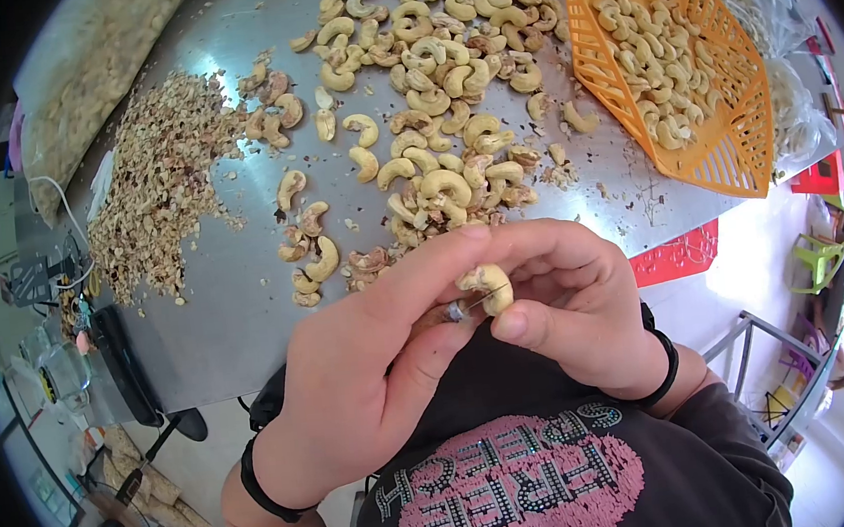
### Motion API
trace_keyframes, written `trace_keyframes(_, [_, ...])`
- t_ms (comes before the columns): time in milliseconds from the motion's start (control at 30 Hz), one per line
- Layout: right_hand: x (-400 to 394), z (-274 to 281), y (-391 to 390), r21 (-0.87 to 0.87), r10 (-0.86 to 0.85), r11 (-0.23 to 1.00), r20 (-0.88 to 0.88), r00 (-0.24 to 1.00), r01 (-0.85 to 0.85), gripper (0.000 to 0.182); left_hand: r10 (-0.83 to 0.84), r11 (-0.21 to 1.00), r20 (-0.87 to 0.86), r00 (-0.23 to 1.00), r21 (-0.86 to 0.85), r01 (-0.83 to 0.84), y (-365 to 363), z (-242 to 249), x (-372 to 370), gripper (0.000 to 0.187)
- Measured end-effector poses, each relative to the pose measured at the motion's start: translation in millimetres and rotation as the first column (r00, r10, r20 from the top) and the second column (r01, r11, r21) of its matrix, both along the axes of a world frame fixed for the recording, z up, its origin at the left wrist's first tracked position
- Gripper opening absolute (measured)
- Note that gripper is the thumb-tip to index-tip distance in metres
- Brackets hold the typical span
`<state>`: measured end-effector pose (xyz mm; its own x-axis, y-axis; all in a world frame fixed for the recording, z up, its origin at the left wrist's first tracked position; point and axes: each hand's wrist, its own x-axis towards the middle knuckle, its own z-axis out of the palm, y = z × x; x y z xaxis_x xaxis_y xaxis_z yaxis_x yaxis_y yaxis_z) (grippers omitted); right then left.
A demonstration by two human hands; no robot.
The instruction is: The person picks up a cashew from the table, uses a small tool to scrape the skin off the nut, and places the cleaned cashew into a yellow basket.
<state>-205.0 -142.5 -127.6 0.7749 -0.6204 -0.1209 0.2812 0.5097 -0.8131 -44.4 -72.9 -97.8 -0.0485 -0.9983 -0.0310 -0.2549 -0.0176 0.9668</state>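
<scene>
My right hand (582,315) pinches a cashew nut (490,288) between thumb and fingers, just off the table's front edge. My left hand (361,369) is closed around a small knife (454,311), most of whose handle is hidden by the fingers. Its thin blade reaches across to the cashew. The fingertips of both hands meet above the nut. Right beyond them lies a heap of cashews (446,189), some pale and some with brown skin on them.
A metal table (217,332) carries more cashews and a pile of skin flakes (158,176) at left. An orange basket (592,78) of pale cashews stands at the right. A large bag of nuts (89,72) is at the far left. A red stool (677,254) is below the table.
</scene>
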Motion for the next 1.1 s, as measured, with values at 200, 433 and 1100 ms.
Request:
trace_keyframes(200, [2.1, -4.4, 4.3, 0.057, -0.123, 0.992, 0.14, 0.982, 0.116, 0.036, 0.027, 1.0, -0.08, 0.996, -0.014, -0.028, 1.4, -0.7, -7.1, 0.043])
trace_keyframes(433, [2.8, -6.7, 8.7, 0.193, -0.117, 0.978, 0.205, 0.972, 0.077, 0.035, -0.02, 0.998, 0.027, 0.999, -0.06, 0.022, 5.1, -0.4, -5.9, 0.046])
trace_keyframes(1100, [3.2, -2.3, 10.2, 0.154, -0.082, 0.987, 0.276, 0.958, 0.041, 0.043, -0.093, 0.995, -0.057, 0.994, 0.015, 0.094, 7.5, 12.5, -1.4, 0.04])
